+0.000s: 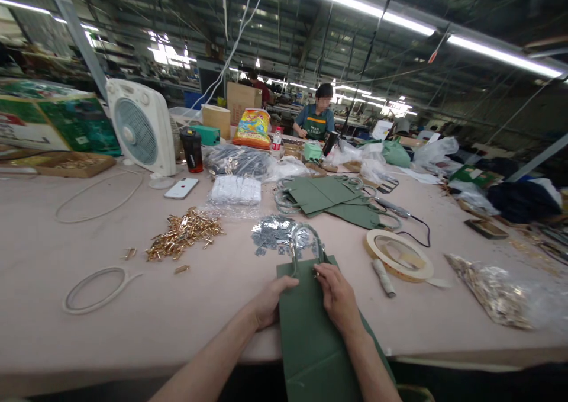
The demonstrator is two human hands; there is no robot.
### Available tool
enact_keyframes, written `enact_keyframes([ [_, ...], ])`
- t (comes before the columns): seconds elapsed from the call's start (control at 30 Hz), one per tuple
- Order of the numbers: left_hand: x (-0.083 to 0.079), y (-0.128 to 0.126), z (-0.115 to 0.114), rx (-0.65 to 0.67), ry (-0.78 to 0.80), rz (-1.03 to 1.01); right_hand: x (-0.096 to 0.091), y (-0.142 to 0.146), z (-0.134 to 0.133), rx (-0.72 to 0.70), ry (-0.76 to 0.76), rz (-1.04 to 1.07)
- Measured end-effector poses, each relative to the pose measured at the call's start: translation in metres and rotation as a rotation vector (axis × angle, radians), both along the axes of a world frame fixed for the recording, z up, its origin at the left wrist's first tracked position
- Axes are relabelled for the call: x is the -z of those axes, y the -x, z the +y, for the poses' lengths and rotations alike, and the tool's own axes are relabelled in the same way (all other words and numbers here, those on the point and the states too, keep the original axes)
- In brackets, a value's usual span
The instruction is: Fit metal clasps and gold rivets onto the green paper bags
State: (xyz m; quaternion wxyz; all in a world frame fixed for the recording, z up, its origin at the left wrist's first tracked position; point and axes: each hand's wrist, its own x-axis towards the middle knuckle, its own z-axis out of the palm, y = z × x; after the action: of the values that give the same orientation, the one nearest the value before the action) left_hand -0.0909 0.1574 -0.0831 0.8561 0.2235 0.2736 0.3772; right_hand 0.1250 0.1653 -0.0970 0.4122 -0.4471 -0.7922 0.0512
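A dark green bag piece (pixel 306 325) with a looped green handle (pixel 308 229) hangs over the table's front edge, its top lying on the table. My left hand (pixel 271 300) grips its left edge, thumb on top near the handle's left end. Close to the handle's right end, my right hand (pixel 338 295) pinches a small shiny metal fitting (pixel 316 273) against the green piece; its exact shape is mostly hidden by my fingers. Just beyond the handle lies a pile of small flat silver metal plates (pixel 271 235). Left of that is a heap of gold-coloured metal fittings (pixel 183 236).
More green bag pieces (pixel 328 195) with handles lie stacked ahead. Tape rolls (pixel 373 251), a soldering-iron-like tool (pixel 393 206) and a bag of metal parts (pixel 492 292) are to the right. A fan (pixel 139 126), phone (pixel 181 188) and cord coil (pixel 95 289) stand left. A co-worker (pixel 316 118) sits opposite.
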Motion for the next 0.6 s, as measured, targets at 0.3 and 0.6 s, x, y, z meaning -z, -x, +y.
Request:
enact_keyframes([
  [0.3, 0.0034, -0.0005, 0.0015, -0.012, 0.015, 0.004, 0.0002, 0.0013, 0.0015, -0.005, -0.005, -0.014],
  [0.6, 0.0048, -0.0004, 0.0032, -0.034, 0.055, 0.006, 0.0011, 0.0015, -0.0003, -0.04, 0.01, -0.053],
])
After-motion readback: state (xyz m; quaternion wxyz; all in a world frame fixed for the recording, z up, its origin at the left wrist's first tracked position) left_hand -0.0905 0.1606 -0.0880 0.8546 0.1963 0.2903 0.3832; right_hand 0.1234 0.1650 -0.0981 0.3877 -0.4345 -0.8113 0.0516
